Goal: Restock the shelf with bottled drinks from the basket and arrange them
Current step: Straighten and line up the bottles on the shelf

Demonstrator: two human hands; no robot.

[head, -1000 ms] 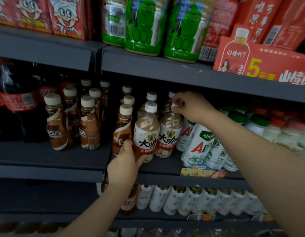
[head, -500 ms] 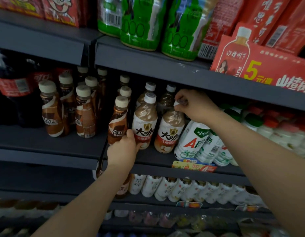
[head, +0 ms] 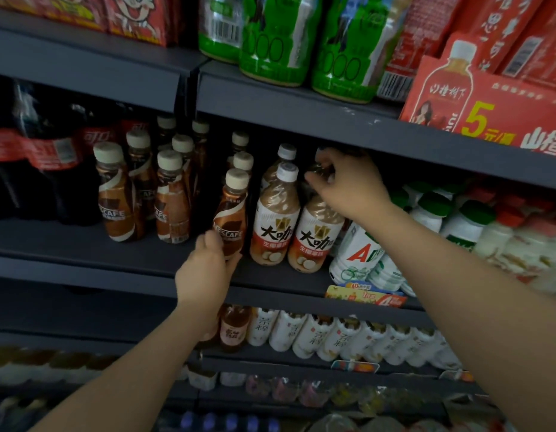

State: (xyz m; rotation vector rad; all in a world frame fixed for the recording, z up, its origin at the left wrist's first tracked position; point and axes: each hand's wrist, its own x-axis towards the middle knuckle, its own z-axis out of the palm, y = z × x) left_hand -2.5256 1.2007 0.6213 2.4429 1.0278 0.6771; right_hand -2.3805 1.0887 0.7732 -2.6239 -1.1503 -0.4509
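On the middle shelf (head: pixel 83 247) two milk-tea bottles with white labels and red bands stand side by side. My right hand (head: pixel 348 185) grips the cap and neck of the right milk-tea bottle (head: pixel 317 238). The left milk-tea bottle (head: pixel 275 222) stands free beside it, with another behind. My left hand (head: pixel 205 269) wraps the base of a brown Nescafe coffee bottle (head: pixel 231 213) at the shelf's front edge. More Nescafe bottles (head: pixel 170 198) stand in rows to the left. No basket is in view.
Large cola bottles (head: pixel 36 157) fill the far left of the shelf. White AD milk bottles (head: pixel 357 257) with green caps lean at the right. Green bottles (head: pixel 276 35) and red cartons (head: pixel 488 98) sit above. White-labelled bottles (head: pixel 332 335) line the shelf below.
My left hand has slid left, from the front milk-tea bottle to the base of the Nescafe bottle. My right hand stays on the right milk-tea bottle's cap. The view has tilted downward.
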